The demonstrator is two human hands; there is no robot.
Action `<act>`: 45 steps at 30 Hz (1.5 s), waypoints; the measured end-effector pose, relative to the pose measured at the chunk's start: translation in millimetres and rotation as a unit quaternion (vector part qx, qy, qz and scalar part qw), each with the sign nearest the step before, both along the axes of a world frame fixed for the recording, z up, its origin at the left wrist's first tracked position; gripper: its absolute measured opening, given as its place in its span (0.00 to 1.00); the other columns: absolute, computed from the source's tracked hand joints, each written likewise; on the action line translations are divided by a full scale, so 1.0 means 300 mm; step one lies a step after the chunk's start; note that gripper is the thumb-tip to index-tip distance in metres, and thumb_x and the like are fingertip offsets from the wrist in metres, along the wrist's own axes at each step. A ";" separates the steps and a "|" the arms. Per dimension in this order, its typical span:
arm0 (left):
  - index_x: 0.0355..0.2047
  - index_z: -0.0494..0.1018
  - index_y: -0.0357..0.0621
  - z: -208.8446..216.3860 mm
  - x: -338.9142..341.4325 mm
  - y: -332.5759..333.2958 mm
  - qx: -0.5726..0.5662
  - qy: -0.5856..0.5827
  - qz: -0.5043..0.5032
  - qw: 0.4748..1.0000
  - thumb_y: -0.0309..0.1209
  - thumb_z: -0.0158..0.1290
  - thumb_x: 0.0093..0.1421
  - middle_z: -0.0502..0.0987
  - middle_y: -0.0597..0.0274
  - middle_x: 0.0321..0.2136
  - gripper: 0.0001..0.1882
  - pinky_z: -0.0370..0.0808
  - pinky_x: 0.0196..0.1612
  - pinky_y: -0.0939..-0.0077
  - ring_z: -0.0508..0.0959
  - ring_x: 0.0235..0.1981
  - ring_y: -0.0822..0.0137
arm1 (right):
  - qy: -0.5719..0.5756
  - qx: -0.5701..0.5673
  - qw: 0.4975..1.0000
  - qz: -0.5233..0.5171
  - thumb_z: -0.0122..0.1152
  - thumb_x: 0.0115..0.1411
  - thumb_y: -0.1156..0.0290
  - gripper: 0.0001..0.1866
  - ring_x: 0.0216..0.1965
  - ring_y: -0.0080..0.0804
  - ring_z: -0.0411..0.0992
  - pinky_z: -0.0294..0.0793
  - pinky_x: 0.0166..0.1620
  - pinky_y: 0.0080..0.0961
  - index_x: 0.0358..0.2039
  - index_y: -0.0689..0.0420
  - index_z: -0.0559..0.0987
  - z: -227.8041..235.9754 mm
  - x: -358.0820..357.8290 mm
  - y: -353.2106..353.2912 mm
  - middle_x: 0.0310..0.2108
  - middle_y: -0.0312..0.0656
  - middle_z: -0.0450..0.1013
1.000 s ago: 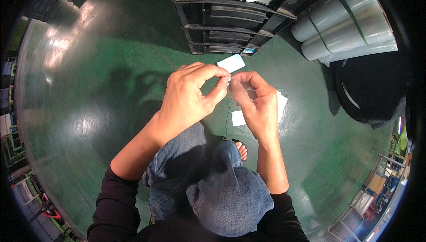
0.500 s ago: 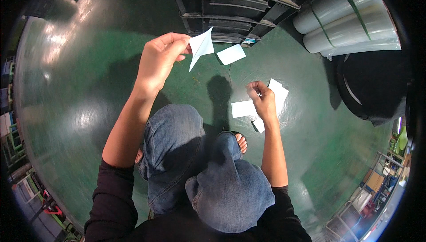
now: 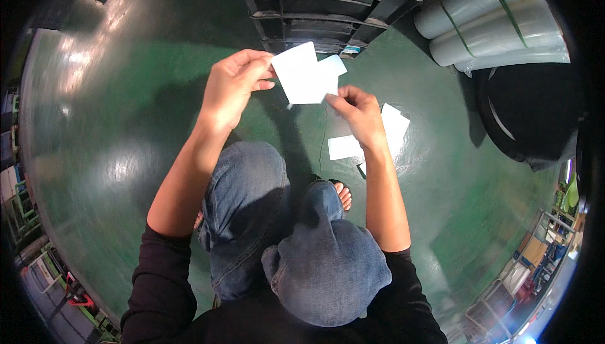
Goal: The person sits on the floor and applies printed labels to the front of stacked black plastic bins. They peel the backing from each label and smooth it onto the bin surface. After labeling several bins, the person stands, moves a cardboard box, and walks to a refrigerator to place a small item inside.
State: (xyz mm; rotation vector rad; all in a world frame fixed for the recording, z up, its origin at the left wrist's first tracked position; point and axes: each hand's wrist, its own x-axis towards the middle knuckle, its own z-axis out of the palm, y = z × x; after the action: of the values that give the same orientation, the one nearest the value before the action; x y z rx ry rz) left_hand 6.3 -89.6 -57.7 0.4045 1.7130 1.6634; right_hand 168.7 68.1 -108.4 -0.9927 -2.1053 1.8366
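Note:
Between my two hands a white paper sheet (image 3: 305, 79) is held up over the floor. My left hand (image 3: 234, 82) pinches its left corner, thumb and index finger closed on it. At its lower right corner, my right hand (image 3: 361, 117) grips it between thumb and fingers. Partly hidden behind the sheet is another white paper piece (image 3: 334, 65). Below and beside my right hand, a white paper card (image 3: 344, 148) and a white paper strip (image 3: 395, 123) lie on the floor, partly covered by my hand and wrist.
A black slatted plastic crate (image 3: 328, 10) stands ahead, with white scraps in its top. To the right are strapped rolls of clear film (image 3: 498, 25) and a round black object (image 3: 532, 114). Green floor (image 3: 113, 218) surrounds my bent, jeans-covered knees (image 3: 246, 199).
My right hand has moved up and left from above the floor papers and taken hold of the sheet's corner. The sheet, folded and drooping before, is now spread flat between both hands.

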 end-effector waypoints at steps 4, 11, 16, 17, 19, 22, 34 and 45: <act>0.40 0.73 0.33 -0.029 -0.026 -0.027 -0.001 -0.054 0.035 0.998 0.32 0.49 0.62 0.77 0.54 0.36 0.13 0.76 0.41 0.73 0.78 0.38 0.65 | -0.073 -0.062 0.995 -0.019 0.63 0.50 0.64 0.11 0.22 0.17 0.63 0.59 0.26 0.18 0.24 0.60 0.77 -0.207 0.131 0.058 0.19 0.32 0.69; 0.39 0.73 0.34 -0.024 -0.030 -0.048 0.009 -0.046 0.075 0.996 0.32 0.49 0.62 0.78 0.56 0.34 0.13 0.76 0.39 0.73 0.78 0.37 0.67 | -0.415 0.232 0.875 0.091 0.64 0.50 0.60 0.16 0.33 0.33 0.76 0.71 0.36 0.26 0.35 0.58 0.81 -0.266 0.224 0.092 0.29 0.45 0.77; 0.38 0.74 0.34 0.024 -0.010 -0.045 -0.003 0.043 0.112 0.993 0.31 0.51 0.60 0.78 0.59 0.33 0.12 0.74 0.37 0.80 0.78 0.35 0.72 | -0.069 0.132 0.989 0.027 0.64 0.52 0.57 0.19 0.40 0.36 0.75 0.71 0.42 0.26 0.40 0.57 0.80 0.012 0.046 0.048 0.35 0.46 0.77; 0.36 0.76 0.36 0.034 -0.004 -0.038 -0.021 0.104 0.121 0.987 0.31 0.53 0.59 0.79 0.59 0.33 0.10 0.73 0.36 0.79 0.78 0.33 0.71 | -0.015 0.018 0.998 0.059 0.64 0.52 0.57 0.21 0.34 0.29 0.71 0.69 0.38 0.23 0.42 0.59 0.79 0.075 0.002 0.033 0.32 0.41 0.75; 0.35 0.77 0.40 0.053 0.012 -0.023 -0.057 0.302 0.139 0.941 0.29 0.54 0.57 0.79 0.59 0.32 0.08 0.73 0.36 0.77 0.78 0.33 0.68 | 0.067 -0.144 0.983 0.097 0.65 0.53 0.57 0.23 0.27 0.21 0.65 0.65 0.33 0.20 0.43 0.60 0.78 0.171 -0.099 -0.011 0.27 0.32 0.71; 0.32 0.77 0.42 0.076 0.032 -0.015 -0.045 0.610 0.138 0.779 0.24 0.57 0.50 0.77 0.62 0.33 0.07 0.71 0.43 0.72 0.76 0.40 0.64 | 0.081 -0.270 0.956 0.085 0.66 0.52 0.54 0.22 0.23 0.17 0.58 0.58 0.29 0.17 0.39 0.58 0.80 0.257 -0.200 -0.048 0.22 0.27 0.67; 0.47 0.72 0.48 0.223 0.023 0.006 0.032 0.737 0.169 0.654 0.28 0.60 0.47 0.66 0.55 0.53 0.24 0.59 0.57 0.58 0.63 0.55 0.49 | 0.177 0.176 0.968 -0.033 0.68 0.49 0.66 0.14 0.28 0.23 0.65 0.65 0.31 0.22 0.31 0.63 0.79 0.441 -0.173 0.074 0.26 0.36 0.66; 0.36 0.75 0.45 0.313 -0.050 0.079 0.062 0.431 0.023 0.900 0.33 0.63 0.50 0.71 0.61 0.47 0.13 0.67 0.48 0.72 0.69 0.51 0.67 | 0.138 0.361 0.913 0.128 0.67 0.43 0.67 0.15 0.29 0.28 0.64 0.64 0.34 0.24 0.28 0.65 0.79 0.584 -0.117 0.178 0.25 0.38 0.65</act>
State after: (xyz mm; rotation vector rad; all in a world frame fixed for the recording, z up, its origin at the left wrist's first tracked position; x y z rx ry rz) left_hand -8.6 -65.9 36.3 1.3277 2.2251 1.7517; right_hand 133.6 121.4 66.8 -0.2694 -2.4876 1.0115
